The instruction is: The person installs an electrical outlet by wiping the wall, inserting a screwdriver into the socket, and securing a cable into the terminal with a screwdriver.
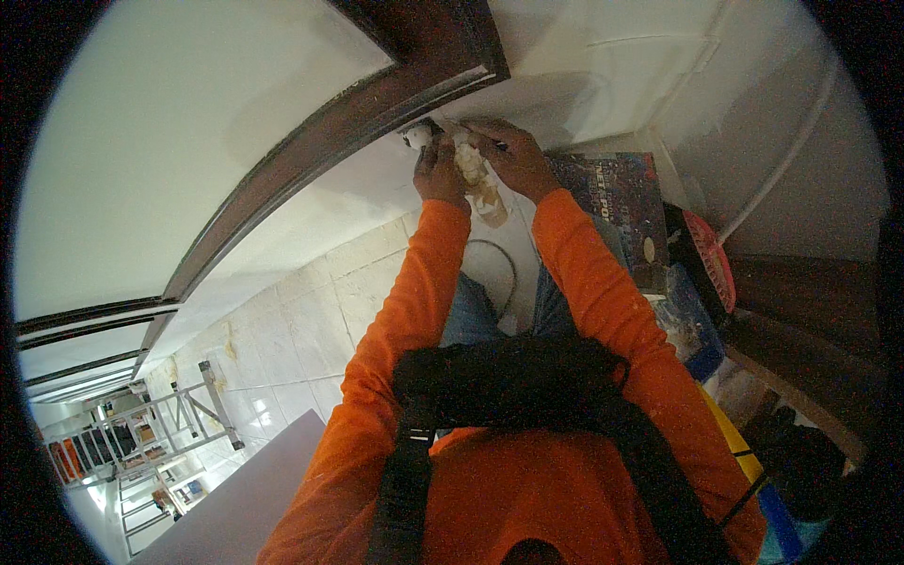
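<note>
Piece (417, 137), small, white and rounded, just beside the left hand (441, 169) near the dark wood frame (282, 179).
It looks light and stiff, probably best held by its rounded side; the cream clumps (470, 165) between the hands look crumbly, likely to break if squeezed. Left fingers bunch, the right hand (516, 160) curls beside the clumps; whether either grip pinches anything, I cannot tell.

The dim, grainy view bends toward blackened edges.
</note>
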The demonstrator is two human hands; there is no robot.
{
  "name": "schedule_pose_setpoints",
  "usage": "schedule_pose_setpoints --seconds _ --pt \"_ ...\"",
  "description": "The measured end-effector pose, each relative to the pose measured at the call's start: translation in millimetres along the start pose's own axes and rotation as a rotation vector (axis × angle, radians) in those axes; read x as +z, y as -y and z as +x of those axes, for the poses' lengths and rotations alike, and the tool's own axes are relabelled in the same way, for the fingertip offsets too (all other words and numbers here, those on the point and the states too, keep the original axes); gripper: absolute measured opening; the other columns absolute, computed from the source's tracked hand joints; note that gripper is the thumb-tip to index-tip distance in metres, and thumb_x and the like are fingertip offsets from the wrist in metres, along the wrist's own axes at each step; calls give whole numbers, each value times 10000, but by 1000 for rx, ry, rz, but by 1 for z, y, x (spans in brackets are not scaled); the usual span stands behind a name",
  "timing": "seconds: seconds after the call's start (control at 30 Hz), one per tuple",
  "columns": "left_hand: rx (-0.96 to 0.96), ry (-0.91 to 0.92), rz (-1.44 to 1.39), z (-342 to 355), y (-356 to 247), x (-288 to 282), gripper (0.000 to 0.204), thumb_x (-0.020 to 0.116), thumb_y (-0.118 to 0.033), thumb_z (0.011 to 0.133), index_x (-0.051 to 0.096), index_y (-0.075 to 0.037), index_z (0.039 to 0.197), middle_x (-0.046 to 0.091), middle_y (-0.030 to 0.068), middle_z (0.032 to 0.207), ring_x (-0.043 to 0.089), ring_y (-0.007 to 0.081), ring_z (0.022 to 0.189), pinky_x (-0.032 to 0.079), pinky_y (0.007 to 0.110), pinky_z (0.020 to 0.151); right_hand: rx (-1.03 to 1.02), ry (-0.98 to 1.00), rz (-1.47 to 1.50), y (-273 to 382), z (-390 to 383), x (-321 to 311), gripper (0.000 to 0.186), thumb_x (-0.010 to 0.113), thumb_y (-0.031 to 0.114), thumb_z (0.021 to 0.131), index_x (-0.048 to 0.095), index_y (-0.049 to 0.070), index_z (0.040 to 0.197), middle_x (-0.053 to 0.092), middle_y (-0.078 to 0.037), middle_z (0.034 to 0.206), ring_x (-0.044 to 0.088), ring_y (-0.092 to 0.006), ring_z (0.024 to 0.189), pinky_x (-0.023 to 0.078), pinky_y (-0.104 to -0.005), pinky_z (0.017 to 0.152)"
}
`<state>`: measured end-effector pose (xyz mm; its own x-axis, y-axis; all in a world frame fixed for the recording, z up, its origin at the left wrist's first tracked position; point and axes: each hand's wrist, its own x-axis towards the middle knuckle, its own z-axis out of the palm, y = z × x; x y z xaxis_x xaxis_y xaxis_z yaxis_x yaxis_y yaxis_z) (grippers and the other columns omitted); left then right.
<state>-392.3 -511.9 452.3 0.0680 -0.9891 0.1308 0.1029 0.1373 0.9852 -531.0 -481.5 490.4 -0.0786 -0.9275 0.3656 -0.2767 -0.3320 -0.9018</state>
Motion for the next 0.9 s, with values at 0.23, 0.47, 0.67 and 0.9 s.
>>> schedule_pose_setpoints --seconds 0.23,0.47,0.67,0.9 --pt "-251 -154 352 -40 -25 -2 332 619 -255 839 626 -9 1063 641 75 902 588 151 798 474 269 710 45 -55 64 -2 -6 11 269 588 213 845 623 61 1063 617 -155 935 612 -273 879 475 -346 783" --pt "35 -119 251 -26 -44 8 331 578 -228 861 617 29 1066 648 117 960 600 166 822 472 286 746 26 -164 66 10 -7 15 299 560 234 873 579 24 1086 599 -148 1032 593 -237 920 465 -329 807" --pt "-36 -233 280 -23 -56 30 283 588 -197 844 644 40 988 650 137 937 603 191 825 469 296 748 -59 -242 117 13 1 18 263 583 235 847 614 27 1006 620 -160 979 615 -287 886 479 -350 795" --pt "-104 -269 336 -21 -58 31 278 568 -213 845 658 30 944 658 108 902 605 184 790 466 281 690 -47 -263 102 11 2 19 260 580 239 850 616 32 1003 622 -149 989 612 -275 904 475 -344 808"
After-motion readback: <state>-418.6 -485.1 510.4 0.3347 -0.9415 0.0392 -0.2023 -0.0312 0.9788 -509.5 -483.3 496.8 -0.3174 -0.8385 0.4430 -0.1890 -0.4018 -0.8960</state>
